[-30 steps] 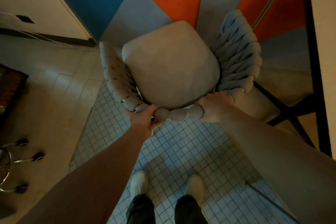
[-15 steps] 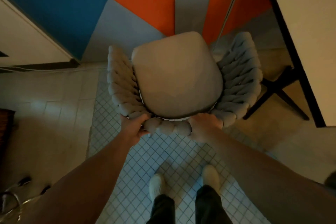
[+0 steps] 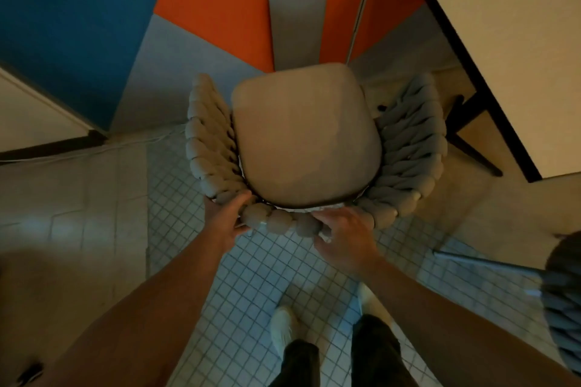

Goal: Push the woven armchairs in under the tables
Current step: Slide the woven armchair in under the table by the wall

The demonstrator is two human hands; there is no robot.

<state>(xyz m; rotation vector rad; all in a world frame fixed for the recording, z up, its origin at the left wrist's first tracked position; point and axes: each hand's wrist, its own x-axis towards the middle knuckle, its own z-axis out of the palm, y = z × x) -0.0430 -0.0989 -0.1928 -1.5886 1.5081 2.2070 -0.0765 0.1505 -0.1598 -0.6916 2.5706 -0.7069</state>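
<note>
Below the camera, a grey armchair with a thick woven rope back and a smooth padded seat (image 3: pixel 303 141) stands on the floor, facing a wall of blue, orange and grey panels (image 3: pixel 213 3). It is not under any table yet: the pale rectangular table with a dark edge (image 3: pixel 503 50) lies off to the right, just beside the chair's right arm, its dark crossed legs (image 3: pixel 468 122) showing beneath. So the pushing-in seems barely begun for this chair, which probably has to be turned toward the table first.

Both hands are on the top rim of the backrest. The left hand (image 3: pixel 224 218) is curled around the woven rim. The right hand (image 3: pixel 344 237) lies over the rim with fingers bent, though whether it grips firmly is hard to say.

Underfoot is a floor of small white square tiles (image 3: pixel 251 276), bordered on the left by larger beige slabs (image 3: pixel 72 198). Part of a second woven chair (image 3: pixel 562 298) shows at the right edge. The room is dim.
</note>
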